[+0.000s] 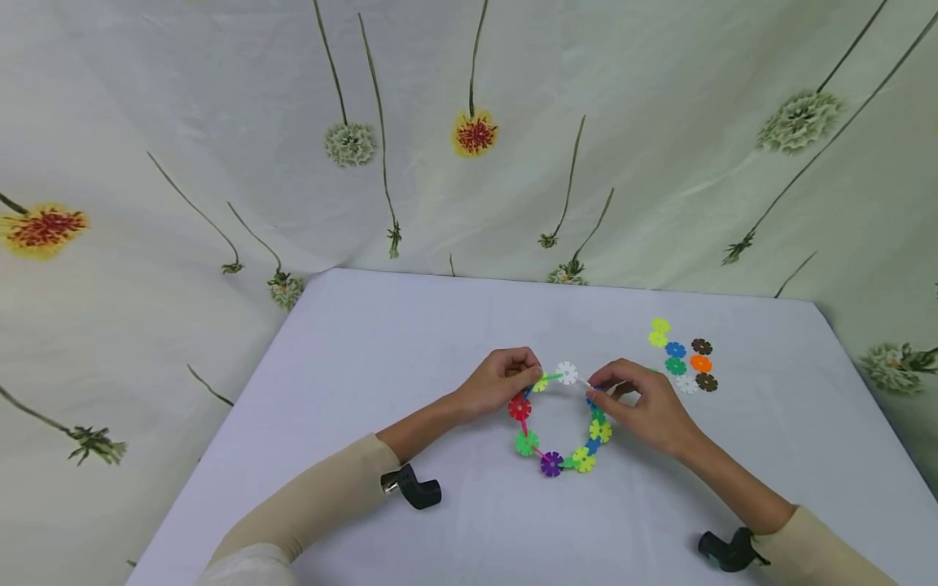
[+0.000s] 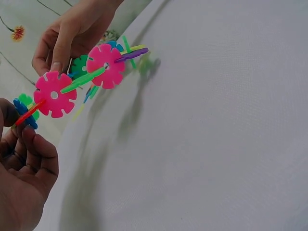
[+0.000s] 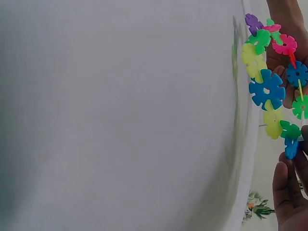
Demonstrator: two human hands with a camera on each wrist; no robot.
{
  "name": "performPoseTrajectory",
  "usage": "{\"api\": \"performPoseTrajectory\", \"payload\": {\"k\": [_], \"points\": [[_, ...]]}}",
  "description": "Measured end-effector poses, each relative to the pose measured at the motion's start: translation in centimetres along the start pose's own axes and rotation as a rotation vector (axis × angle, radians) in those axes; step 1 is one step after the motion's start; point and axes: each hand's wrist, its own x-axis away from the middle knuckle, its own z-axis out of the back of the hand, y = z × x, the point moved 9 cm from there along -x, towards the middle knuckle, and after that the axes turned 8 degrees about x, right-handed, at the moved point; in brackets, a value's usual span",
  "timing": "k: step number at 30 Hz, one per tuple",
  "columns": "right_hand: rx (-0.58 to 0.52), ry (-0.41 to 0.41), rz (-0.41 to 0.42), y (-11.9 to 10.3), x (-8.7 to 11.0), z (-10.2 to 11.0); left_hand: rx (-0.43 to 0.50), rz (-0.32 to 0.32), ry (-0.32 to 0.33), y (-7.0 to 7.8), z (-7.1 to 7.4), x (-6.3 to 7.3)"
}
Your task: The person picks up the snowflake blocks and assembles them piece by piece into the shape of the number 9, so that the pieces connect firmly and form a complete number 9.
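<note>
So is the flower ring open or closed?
Cannot tell: in the head view, the right hand covers part of the ring near its white flower.

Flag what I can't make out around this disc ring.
Head view: parts of the ring, covered by the left hand and right hand.
Head view: slot counts on loose discs, too small.
Left wrist: rest of left hand, past frame edge.
Right wrist: rest of right hand, past frame edge.

In the head view your right fingers [image 1: 623, 369] hide part of the disc ring [image 1: 526, 443] and the bottom edge crops the desk [image 1: 410, 334]; the left wrist view crops your left fingers [image 2: 6, 113].
</note>
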Motion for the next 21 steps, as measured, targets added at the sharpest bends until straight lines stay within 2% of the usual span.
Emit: {"api": "performPoseTrajectory", "payload": {"k": [8, 18, 21], "points": [[-0.015, 0.018, 0.021, 0.1, 0.4, 0.4, 0.040, 0.012, -0.092, -0.4, -1.2, -0.2], [-0.146, -0.002, 0.012, 0.7, 0.7, 0.4, 0.085, 0.054, -0.107, -0.9, -2.1, -1.1], [-0.191, -0.007, 0.013, 0.7, 0.7, 0.3, 0.091, 0.070, -0.092, -1.1, -2.3, -1.4]]}}
